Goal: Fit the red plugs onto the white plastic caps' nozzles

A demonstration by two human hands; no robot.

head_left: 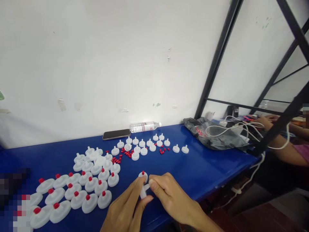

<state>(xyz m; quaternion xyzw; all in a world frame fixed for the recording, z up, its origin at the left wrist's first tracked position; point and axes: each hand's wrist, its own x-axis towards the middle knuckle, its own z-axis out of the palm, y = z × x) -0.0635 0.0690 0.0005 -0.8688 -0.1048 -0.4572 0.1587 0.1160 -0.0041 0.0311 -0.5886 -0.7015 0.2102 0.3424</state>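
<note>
My left hand [130,203] grips a white plastic nozzle cap [143,193] by its round base, fingers on one side and thumb on the other. The cap is tilted so that its spout points right. My right hand [167,195] is closed, thumb and forefinger pinched on the spout's tip; whether a small red tip sits there is hidden. Just beyond my left fingertips is another white nozzle cap with a red tip [143,173]. To the left, rows of white caps wear red tips [88,197]. Behind them lie bare white caps [96,169] and loose red tips [127,152].
A phone [116,134] and a clear bottle [145,127] lie along the wall. A black plastic bag [217,138] and white cables [231,127] are at right, near a black metal frame [218,58]. Another person's arm [285,146] is beyond the frame.
</note>
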